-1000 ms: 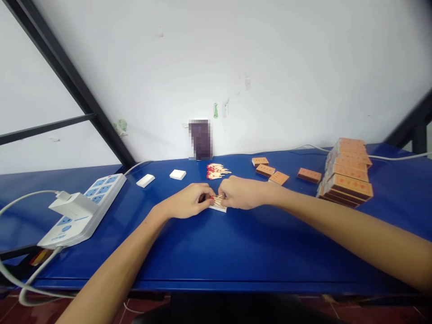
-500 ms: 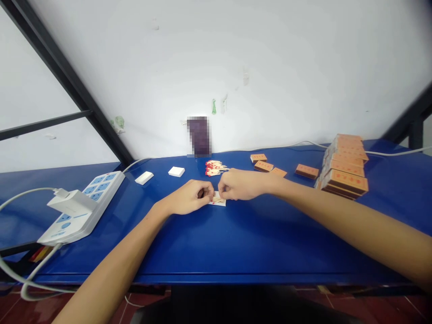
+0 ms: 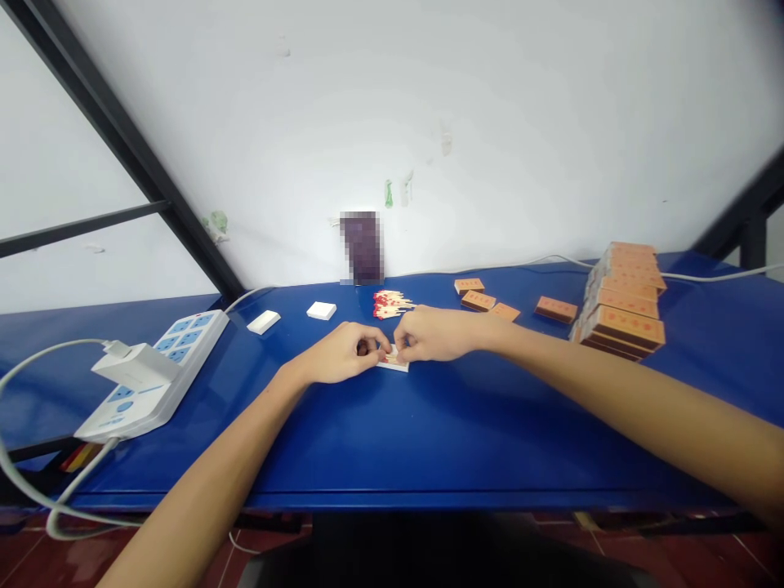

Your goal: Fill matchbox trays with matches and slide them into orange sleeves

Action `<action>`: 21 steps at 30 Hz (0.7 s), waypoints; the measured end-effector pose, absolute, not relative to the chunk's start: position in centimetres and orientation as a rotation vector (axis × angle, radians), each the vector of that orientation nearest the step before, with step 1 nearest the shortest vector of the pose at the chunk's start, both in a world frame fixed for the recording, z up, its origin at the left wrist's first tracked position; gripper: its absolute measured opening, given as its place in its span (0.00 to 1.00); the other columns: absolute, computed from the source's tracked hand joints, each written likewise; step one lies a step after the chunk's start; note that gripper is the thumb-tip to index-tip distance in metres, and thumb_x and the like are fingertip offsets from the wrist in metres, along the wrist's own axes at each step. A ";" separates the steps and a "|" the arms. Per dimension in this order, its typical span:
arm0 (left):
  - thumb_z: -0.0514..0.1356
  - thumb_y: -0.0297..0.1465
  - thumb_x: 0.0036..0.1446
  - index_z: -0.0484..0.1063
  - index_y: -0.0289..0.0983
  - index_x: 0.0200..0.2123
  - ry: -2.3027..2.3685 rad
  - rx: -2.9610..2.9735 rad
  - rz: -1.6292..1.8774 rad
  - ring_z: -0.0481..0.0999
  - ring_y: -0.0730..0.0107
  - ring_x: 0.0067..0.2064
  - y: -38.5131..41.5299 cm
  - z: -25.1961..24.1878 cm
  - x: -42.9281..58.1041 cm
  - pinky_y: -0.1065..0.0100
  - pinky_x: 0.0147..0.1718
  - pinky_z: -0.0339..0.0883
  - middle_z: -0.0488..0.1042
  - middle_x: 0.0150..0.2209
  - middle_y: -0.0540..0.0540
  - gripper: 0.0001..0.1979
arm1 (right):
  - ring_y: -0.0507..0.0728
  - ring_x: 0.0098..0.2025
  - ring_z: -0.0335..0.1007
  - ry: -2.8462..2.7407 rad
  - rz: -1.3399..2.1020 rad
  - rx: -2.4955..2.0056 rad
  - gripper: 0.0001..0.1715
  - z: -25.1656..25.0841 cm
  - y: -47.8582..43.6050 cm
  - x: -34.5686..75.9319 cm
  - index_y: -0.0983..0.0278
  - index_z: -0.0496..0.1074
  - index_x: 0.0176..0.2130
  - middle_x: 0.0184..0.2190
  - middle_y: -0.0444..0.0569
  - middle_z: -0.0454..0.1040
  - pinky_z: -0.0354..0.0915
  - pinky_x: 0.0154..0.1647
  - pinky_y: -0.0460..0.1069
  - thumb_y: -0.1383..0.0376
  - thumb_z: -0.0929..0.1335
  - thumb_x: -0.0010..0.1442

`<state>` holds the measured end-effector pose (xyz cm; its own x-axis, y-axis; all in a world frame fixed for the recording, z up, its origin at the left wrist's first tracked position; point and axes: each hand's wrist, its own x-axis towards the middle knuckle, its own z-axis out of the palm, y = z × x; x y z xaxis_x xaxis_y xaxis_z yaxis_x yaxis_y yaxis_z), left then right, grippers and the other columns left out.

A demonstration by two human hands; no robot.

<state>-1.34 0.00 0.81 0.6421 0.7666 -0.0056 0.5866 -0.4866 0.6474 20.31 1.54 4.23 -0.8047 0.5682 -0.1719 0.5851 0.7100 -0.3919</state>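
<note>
A small white matchbox tray [image 3: 401,367] with matches in it lies on the blue table between my hands. My left hand [image 3: 343,351] is curled at the tray's left end, thumb and fingers closed on its edge. From the right, my right hand [image 3: 429,333] reaches in with fingers pinched at the matches in the tray; what exactly sits between the fingertips is hidden. Just beyond my hands lies a pile of red-headed matches [image 3: 389,305]. Two more white trays, one nearer [image 3: 322,310] and one farther left [image 3: 264,322], rest on the table.
Several orange matchboxes [image 3: 556,309] lie to the right, beside a tall stack of matchboxes [image 3: 628,298]. A white power strip [image 3: 184,347] with a plugged-in charger [image 3: 135,367] and cables stands at the left. A pixelated dark object [image 3: 364,249] leans on the wall.
Both hands stay at the tray, with only small finger shifts. My fingers cover slightly more of the matches in it. The view has shifted a little.
</note>
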 end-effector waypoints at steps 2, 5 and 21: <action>0.57 0.31 0.59 0.77 0.35 0.41 1.060 2.228 0.383 0.69 0.74 0.27 0.1 0.7 -1.4 0.72 0.27 0.60 0.75 0.27 0.49 0.11 | 0.50 0.25 0.62 2.858 -0.682 0.984 0.16 4.3 1.4 20.2 0.67 0.77 0.34 0.25 0.46 0.74 0.53 0.26 0.47 0.57 0.66 0.62; 0.56 0.34 0.61 0.79 0.34 0.39 1.067 2.196 0.404 0.68 0.73 0.27 0.3 0.5 -1.5 0.72 0.27 0.59 0.75 0.26 0.49 0.13 | 0.49 0.23 0.59 2.855 -0.654 1.014 0.15 4.5 1.1 20.0 0.67 0.76 0.31 0.23 0.45 0.71 0.51 0.26 0.47 0.60 0.66 0.62; 0.62 0.42 0.59 0.74 0.34 0.38 1.002 2.069 0.442 0.69 0.73 0.29 0.6 0.2 -1.6 0.72 0.28 0.59 0.75 0.28 0.48 0.16 | 0.50 0.25 0.62 2.835 -0.746 0.963 0.12 4.5 1.6 20.0 0.67 0.78 0.32 0.26 0.45 0.74 0.55 0.29 0.46 0.63 0.66 0.58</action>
